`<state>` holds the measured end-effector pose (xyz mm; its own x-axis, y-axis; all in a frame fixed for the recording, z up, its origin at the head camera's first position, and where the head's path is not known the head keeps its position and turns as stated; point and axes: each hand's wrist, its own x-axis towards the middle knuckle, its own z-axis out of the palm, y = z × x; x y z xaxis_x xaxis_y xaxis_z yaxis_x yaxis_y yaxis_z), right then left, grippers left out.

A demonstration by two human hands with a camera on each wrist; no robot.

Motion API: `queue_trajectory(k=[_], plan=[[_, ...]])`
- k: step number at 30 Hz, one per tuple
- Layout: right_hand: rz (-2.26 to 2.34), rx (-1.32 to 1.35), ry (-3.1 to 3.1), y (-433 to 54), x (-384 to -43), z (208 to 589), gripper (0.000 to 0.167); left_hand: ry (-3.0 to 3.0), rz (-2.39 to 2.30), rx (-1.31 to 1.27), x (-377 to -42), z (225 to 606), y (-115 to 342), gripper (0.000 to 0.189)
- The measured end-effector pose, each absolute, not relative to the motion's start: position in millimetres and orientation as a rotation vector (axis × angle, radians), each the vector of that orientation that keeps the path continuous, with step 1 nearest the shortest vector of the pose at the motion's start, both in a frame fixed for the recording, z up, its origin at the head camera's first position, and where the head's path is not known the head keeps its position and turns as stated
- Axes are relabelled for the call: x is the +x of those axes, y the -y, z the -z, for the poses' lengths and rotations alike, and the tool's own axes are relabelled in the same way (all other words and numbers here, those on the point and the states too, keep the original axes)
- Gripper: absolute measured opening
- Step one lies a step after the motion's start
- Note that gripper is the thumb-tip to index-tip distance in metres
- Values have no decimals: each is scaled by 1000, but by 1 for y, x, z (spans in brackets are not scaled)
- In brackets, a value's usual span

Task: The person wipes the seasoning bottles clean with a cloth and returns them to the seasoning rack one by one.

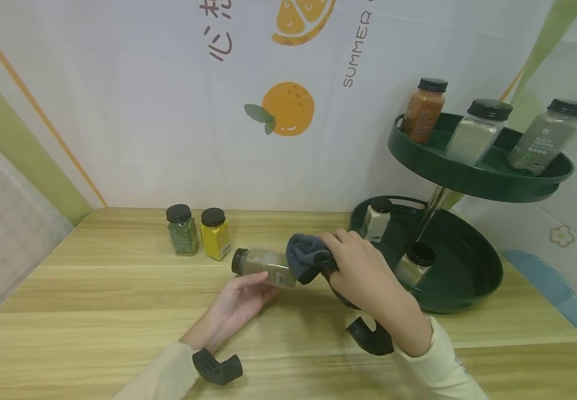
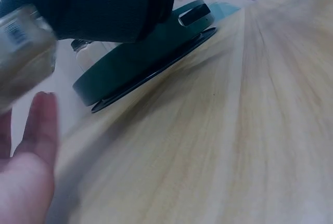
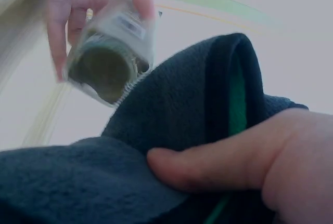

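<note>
My left hand (image 1: pixel 240 304) grips a clear spice jar (image 1: pixel 263 265) with a black cap, held on its side above the table. The cap points left, and a small barcode label shows near the base. My right hand (image 1: pixel 363 272) holds a bunched dark grey-blue cloth (image 1: pixel 304 254) at the base end of the jar. In the right wrist view the thumb presses on the folded cloth (image 3: pixel 171 99), and the jar's base (image 3: pixel 101 73) appears right beside it. The cloth hides part of the base in the head view.
A green two-tier rack (image 1: pixel 468 176) stands at right, with three jars on top, including a black pepper jar (image 1: pixel 543 141), and two below. At the back left, a green-herb jar (image 1: pixel 182 230) and a yellow jar (image 1: pixel 214 234) stand on the wooden table (image 1: pixel 93 278).
</note>
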<state>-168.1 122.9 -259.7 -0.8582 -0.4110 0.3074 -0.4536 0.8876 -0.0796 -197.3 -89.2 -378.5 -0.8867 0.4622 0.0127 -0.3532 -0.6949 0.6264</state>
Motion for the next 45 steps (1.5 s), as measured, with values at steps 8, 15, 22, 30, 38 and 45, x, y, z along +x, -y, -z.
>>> queue_trajectory(k=[8,15,22,30,38,45], plan=[[-280,771,2621,-112,-168,264,50,-1022,-2486,254,-195,376,89,70],[-116,904,2593,-98,-168,281,64,-1205,-2440,260,-193,382,86,52],[-105,844,2614,-96,-172,287,67,-1250,-2419,261,-193,383,85,40],[-261,778,2625,-101,-175,284,64,-1108,-2520,258,-194,381,86,13],[-367,825,2533,-99,-176,288,64,-952,-2558,236,-196,380,88,24],[-291,982,2405,-96,-176,289,68,-920,-2558,187,-197,381,91,25]])
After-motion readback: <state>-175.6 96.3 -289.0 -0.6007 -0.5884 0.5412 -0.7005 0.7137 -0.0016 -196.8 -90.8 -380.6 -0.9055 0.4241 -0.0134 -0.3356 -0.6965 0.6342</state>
